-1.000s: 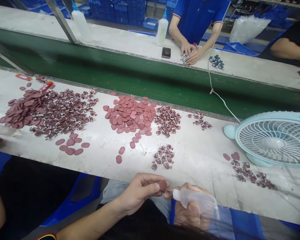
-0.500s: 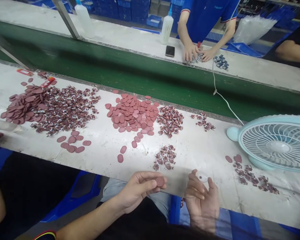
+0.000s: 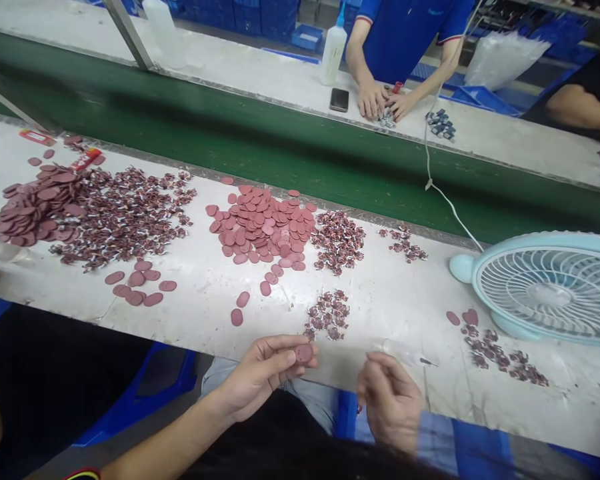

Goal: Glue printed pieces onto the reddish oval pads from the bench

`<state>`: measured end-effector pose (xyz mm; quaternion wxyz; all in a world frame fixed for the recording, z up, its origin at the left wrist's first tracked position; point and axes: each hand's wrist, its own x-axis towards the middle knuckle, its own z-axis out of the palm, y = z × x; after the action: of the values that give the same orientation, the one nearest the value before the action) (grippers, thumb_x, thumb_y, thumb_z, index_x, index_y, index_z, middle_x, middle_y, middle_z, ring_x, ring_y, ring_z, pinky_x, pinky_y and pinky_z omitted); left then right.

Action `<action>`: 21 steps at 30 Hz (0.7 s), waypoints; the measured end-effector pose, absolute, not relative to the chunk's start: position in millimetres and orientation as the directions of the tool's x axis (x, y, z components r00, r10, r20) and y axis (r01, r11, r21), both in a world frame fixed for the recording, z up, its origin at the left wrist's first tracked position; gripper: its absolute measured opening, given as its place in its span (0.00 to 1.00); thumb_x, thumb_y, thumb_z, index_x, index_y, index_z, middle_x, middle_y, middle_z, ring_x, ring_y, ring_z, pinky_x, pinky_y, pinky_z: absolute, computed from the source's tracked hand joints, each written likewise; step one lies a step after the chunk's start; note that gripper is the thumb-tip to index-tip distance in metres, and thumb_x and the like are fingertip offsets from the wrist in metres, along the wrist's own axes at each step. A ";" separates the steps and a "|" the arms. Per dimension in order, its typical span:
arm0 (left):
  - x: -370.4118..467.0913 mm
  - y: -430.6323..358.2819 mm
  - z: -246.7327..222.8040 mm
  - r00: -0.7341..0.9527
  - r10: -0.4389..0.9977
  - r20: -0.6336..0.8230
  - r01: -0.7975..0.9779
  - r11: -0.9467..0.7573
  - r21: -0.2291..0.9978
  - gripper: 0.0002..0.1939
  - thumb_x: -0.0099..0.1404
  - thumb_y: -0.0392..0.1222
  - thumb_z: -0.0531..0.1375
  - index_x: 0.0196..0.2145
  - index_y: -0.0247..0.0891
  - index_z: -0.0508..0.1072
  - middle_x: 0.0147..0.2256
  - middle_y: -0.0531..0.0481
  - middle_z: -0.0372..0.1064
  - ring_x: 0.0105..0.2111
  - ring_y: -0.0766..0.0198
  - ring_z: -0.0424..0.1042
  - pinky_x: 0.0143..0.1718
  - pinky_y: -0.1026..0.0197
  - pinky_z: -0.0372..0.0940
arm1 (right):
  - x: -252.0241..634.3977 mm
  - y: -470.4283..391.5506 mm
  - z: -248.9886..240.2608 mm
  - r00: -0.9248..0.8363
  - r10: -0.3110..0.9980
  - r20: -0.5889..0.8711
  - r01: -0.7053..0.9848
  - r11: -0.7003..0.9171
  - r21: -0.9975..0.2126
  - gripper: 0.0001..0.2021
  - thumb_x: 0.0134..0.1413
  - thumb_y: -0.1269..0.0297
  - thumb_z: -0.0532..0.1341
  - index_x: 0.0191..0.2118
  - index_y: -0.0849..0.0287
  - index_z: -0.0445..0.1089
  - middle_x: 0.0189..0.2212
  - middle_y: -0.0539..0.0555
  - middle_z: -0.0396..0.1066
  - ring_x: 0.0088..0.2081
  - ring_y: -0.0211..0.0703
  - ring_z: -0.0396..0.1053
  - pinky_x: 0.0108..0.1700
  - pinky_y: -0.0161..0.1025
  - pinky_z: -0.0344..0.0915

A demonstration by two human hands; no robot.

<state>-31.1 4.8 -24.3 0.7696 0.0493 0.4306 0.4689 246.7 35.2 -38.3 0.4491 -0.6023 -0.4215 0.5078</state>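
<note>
Since the earlier frame the right hand [image 3: 387, 400] has let go of the clear squeeze bottle [image 3: 403, 352], which now lies on its side on the tabletop [image 3: 395, 300] just above that hand, nozzle pointing right, close enough to grab again. The left hand [image 3: 260, 373] has drifted a little left with its disc.

At the far left of the frame sits a heap of dark red discs [image 3: 35, 207], and beside it a spread of small patterned pieces [image 3: 125, 213], with a few loose discs [image 3: 135, 287] below them. These lie apart from the rest, at the place of a neighbouring person.

Centre frame, a second pile of red discs [image 3: 263, 227] and a cluster of patterned pieces [image 3: 337, 240] lie side by side, the two stocks kept apart and within reach. A smaller handful of pieces [image 3: 327, 313] sits nearer the tabletop's front edge, just above the left hand.

That hand, at lower centre, pinches one red disc [image 3: 304, 353] between thumb and fingertips, face tilted up toward the camera, probably so the flat side stays visible.

The right hand, lower centre right, is loosely curled and empty, fingers half closed.

At the right edge a pale blue fan [image 3: 550, 287] lies tilted on the tabletop.
</note>
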 end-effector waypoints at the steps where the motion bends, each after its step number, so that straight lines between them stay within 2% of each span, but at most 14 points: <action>1: -31.8 5.3 -23.2 0.193 0.761 -0.619 -0.678 0.560 0.477 0.26 0.59 0.56 0.93 0.50 0.43 0.99 0.53 0.40 1.00 0.52 0.50 0.97 0.52 0.60 0.86 | 237.4 39.0 -36.7 0.127 0.971 -0.202 0.171 -0.222 -0.960 0.14 0.67 0.43 0.81 0.46 0.46 0.91 0.30 0.47 0.77 0.25 0.46 0.72 0.23 0.42 0.73; 3: -32.5 7.1 -19.2 0.213 0.756 -0.619 -0.673 0.572 0.468 0.27 0.58 0.56 0.94 0.49 0.43 0.99 0.53 0.40 1.00 0.51 0.51 0.97 0.52 0.61 0.86 | 221.5 49.7 -36.8 0.085 0.982 -0.169 0.327 -0.188 -0.926 0.12 0.62 0.49 0.84 0.47 0.47 0.95 0.34 0.50 0.82 0.30 0.48 0.76 0.33 0.46 0.79; 5: -32.3 8.9 -14.3 0.217 0.758 -0.615 -0.678 0.570 0.464 0.28 0.57 0.57 0.95 0.49 0.43 0.99 0.51 0.41 1.00 0.50 0.53 0.97 0.52 0.63 0.85 | 211.8 60.3 -38.2 0.021 0.988 -0.153 0.455 -0.146 -0.878 0.14 0.62 0.49 0.82 0.49 0.48 0.96 0.34 0.50 0.82 0.31 0.48 0.76 0.38 0.49 0.80; 7: -31.8 9.7 -10.0 0.221 0.763 -0.607 -0.681 0.566 0.464 0.27 0.58 0.58 0.94 0.49 0.43 0.99 0.51 0.42 1.00 0.49 0.55 0.97 0.51 0.64 0.85 | 208.5 66.6 -38.6 -0.034 0.988 -0.153 0.541 -0.110 -0.834 0.15 0.66 0.47 0.77 0.49 0.48 0.95 0.36 0.51 0.84 0.33 0.50 0.79 0.43 0.52 0.81; 9: -31.5 9.0 -7.2 0.233 0.772 -0.591 -0.686 0.562 0.463 0.25 0.60 0.57 0.94 0.49 0.44 1.00 0.52 0.42 1.00 0.49 0.57 0.97 0.51 0.65 0.85 | 209.6 67.2 -38.1 -0.080 0.985 -0.155 0.596 -0.078 -0.799 0.15 0.71 0.46 0.72 0.45 0.48 0.93 0.39 0.54 0.86 0.39 0.55 0.83 0.48 0.54 0.81; 13: -32.0 3.8 -7.9 0.253 0.791 -0.557 -0.701 0.547 0.458 0.22 0.62 0.54 0.93 0.49 0.43 1.00 0.53 0.40 1.00 0.49 0.54 0.97 0.50 0.63 0.85 | 216.2 59.0 -39.4 -0.102 0.981 -0.166 0.657 -0.059 -0.752 0.15 0.72 0.46 0.66 0.38 0.45 0.85 0.40 0.54 0.85 0.41 0.58 0.85 0.46 0.55 0.80; 17: -32.8 -1.2 -14.6 0.295 0.810 -0.506 -0.706 0.542 0.456 0.22 0.62 0.51 0.92 0.50 0.45 0.99 0.55 0.39 1.00 0.51 0.51 0.98 0.52 0.59 0.86 | 223.2 53.4 -44.3 0.032 0.981 -0.192 0.706 -0.159 -0.690 0.13 0.65 0.43 0.70 0.37 0.44 0.76 0.33 0.51 0.82 0.35 0.60 0.83 0.42 0.57 0.81; 21: -32.5 -1.7 -18.2 0.324 0.823 -0.466 -0.712 0.537 0.452 0.22 0.60 0.53 0.93 0.49 0.47 0.99 0.55 0.40 1.00 0.50 0.51 0.98 0.51 0.61 0.86 | 228.2 55.4 -45.6 0.149 0.966 -0.209 0.731 -0.250 -0.635 0.20 0.62 0.35 0.73 0.42 0.45 0.78 0.35 0.54 0.85 0.37 0.65 0.86 0.43 0.60 0.82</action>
<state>-32.5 -1.7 -18.2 0.8095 0.0824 0.3362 0.4742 228.2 55.4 -45.6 0.1969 -0.7318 -0.5798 0.2991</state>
